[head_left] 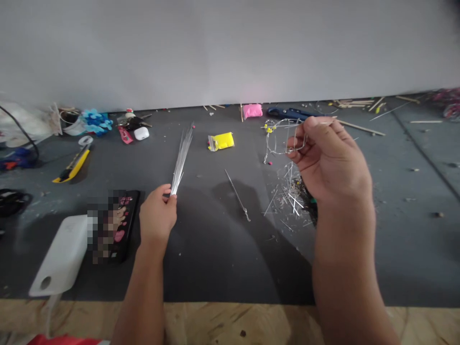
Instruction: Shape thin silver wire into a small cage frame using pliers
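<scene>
My left hand (158, 213) is closed around the near end of a bundle of thin silvery wires (183, 155), which fans out away from me over the dark mat. Raised at the right, my right hand (334, 163) pinches a round frame of bent wire (275, 149) with small yellow bits on its left side. Between the hands, a twisted piece of wire (237, 195) lies on the mat. Under my right hand is a scatter of short wire clippings (289, 196), partly hidden by my wrist.
A yellow clay packet (222, 141) and a pink packet (252, 111) lie farther back. Behind my right hand are a dark blue tool (291, 113) and wooden sticks (359, 126). At left are a yellow cutter (74, 165), a white power bank (61, 256) and a black phone (125, 230).
</scene>
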Demonstrator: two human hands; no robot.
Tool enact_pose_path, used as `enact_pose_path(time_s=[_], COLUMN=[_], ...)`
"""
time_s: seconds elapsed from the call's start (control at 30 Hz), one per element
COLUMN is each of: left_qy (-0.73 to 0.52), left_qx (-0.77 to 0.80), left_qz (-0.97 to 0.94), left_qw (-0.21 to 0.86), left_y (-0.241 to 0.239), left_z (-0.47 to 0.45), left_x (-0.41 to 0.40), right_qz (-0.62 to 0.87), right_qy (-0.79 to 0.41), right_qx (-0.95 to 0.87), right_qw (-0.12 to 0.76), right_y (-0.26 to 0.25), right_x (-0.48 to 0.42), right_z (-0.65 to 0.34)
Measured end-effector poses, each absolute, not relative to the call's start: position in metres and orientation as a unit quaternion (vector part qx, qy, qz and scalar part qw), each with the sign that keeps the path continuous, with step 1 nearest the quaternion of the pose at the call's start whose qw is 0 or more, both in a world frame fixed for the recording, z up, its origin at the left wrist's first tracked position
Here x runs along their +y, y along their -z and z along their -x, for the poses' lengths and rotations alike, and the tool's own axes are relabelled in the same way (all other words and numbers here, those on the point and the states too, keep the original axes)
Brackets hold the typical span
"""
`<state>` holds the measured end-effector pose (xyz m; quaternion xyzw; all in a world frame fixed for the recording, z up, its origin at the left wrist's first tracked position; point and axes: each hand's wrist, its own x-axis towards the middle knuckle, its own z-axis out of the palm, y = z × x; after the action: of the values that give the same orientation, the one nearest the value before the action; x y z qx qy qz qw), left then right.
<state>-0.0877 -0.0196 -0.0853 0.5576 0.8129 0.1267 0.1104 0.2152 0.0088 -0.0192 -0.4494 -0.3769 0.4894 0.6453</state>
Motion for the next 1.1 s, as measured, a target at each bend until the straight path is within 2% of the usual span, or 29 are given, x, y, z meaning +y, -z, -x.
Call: enact_pose_path(time_s=[0.23,0.33,0.37,0.43,0.5,0.57,0.93,1.1], left_qy=[-0.143,-0.194,-0.274,-0.428,-0.481,-0.495,-0.546,-0.575], left_qx=[0.798,0.783,0.763,0.650,0.533,0.466,0.415,0.409], left_qz=[-0.575,-0.580,-0.562,-0.525,-0.494,-0.491,-0.398,-0.365], left_qw=[0.107,0.113,0.162,0.345,0.490,0.544,0.609,0.608], left_y=[0.084,0.070,0.062,0.043,0.024,0.010,0.013,0.015], left_z=[0.093,0.073,0.062,0.037,0.014,-0.004,-0.027,-0.028], left_x=[-0.001,0.005,0.005,0.005,0.004,0.002,0.001,0.003], right_qz=[0.434,0.429,0.428,0.423,0.414,0.406,0.415,0.427], right_qy=[-0.513,-0.529,-0.537,-0.551,-0.560,-0.567,-0.567,-0.567], right_qx=[-0.373,-0.384,-0.390,-0.399,-0.402,-0.400,-0.369,-0.360], right_qw=[0.640,0.624,0.614,0.598,0.594,0.595,0.608,0.606], right_y=[0.017,0.016,0.016,0.015,0.015,0.015,0.016,0.019], right_x=[0.008,0.006,0.006,0.005,0.004,0.003,0.003,0.002], right_z=[-0.209,-0.203,-0.200,-0.195,-0.189,-0.184,-0.172,-0.165])
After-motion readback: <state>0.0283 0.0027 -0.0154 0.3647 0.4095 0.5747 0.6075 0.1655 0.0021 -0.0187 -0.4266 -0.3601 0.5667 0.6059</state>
